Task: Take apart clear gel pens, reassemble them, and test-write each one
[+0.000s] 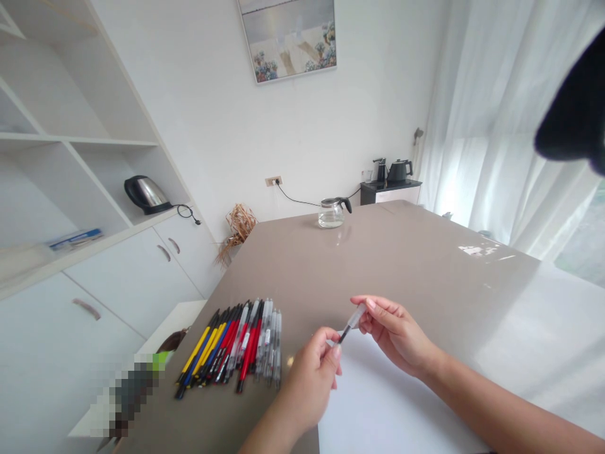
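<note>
A pen (348, 328) with a pale, see-through end and a dark section is held slantwise between my two hands, over the far edge of a white sheet (378, 410). My left hand (312, 372) pinches its lower, dark end, and the fingers partly hide that tip. At the upper, pale end, my right hand (397, 331) grips with thumb and fingertips; whether that part is a separate cap I cannot tell. Left of my left hand lies a row of pens (231, 347) in yellow, blue, red, black and clear plastic, side by side on the brown table (378, 258).
A glass pot (331, 214) with a black handle stands at the table's far edge. White cabinets (118, 284) run along the left, with an electric kettle (149, 194) on a shelf. Another dark kettle (399, 171) sits on a small cabinet beyond the table.
</note>
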`<state>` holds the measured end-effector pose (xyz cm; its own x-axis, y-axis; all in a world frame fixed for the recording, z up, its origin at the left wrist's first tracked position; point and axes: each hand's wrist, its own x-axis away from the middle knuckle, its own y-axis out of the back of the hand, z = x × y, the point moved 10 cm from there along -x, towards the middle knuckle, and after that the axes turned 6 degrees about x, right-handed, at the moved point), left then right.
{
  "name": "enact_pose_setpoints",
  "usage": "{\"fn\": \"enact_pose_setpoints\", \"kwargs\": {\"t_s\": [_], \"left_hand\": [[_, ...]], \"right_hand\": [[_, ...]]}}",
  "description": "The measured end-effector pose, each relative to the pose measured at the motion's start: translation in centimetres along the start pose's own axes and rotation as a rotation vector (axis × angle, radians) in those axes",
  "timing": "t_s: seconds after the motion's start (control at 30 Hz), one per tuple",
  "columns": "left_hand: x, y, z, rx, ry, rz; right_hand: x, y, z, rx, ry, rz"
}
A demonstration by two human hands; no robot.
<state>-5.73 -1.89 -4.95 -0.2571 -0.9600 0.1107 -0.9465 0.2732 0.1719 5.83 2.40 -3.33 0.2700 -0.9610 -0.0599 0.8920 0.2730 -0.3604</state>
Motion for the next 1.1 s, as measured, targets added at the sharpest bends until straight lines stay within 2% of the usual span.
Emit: {"fn": "enact_pose_setpoints", "kwargs": {"t_s": [0.13, 0.33, 0.53, 0.77, 0.83, 0.93, 1.0, 1.1], "left_hand": [[0.0, 0.0, -0.4, -0.002, -0.038, -0.005], [0.2, 0.1, -2.0, -0.085, -0.114, -0.032], [0.2, 0.6, -1.4, -0.052, -0.064, -0.047], [-0.1, 0.7, -0.4, 0.026, -0.027, -0.053], [0.0, 1.6, -0.7, 0.098, -0.031, -0.111], [0.4, 4.0, -1.7, 0.251, -0.088, -0.257], [0.7, 5.7, -2.2, 0.348, -0.131, -0.345], [1.1, 7.5, -2.3, 0.439, -0.177, -0.431]], "right_hand": [[0.0, 0.1, 0.3, 0.019, 0.021, -0.024], [0.3, -1.1, 0.4, 0.105, -0.014, 0.056], [-0.3, 1.4, 1.8, 0.015, 0.079, -0.083], [-0.9, 2.8, 2.2, -0.051, 0.106, -0.144], [-1.1, 3.2, 2.2, -0.036, 0.084, -0.178], [-2.1, 2.8, 1.3, 0.105, -0.032, -0.175], [-3.4, 1.8, 0.5, 0.274, -0.109, -0.137], [-6.3, 0.0, -0.9, 0.646, -0.166, -0.106]]}}
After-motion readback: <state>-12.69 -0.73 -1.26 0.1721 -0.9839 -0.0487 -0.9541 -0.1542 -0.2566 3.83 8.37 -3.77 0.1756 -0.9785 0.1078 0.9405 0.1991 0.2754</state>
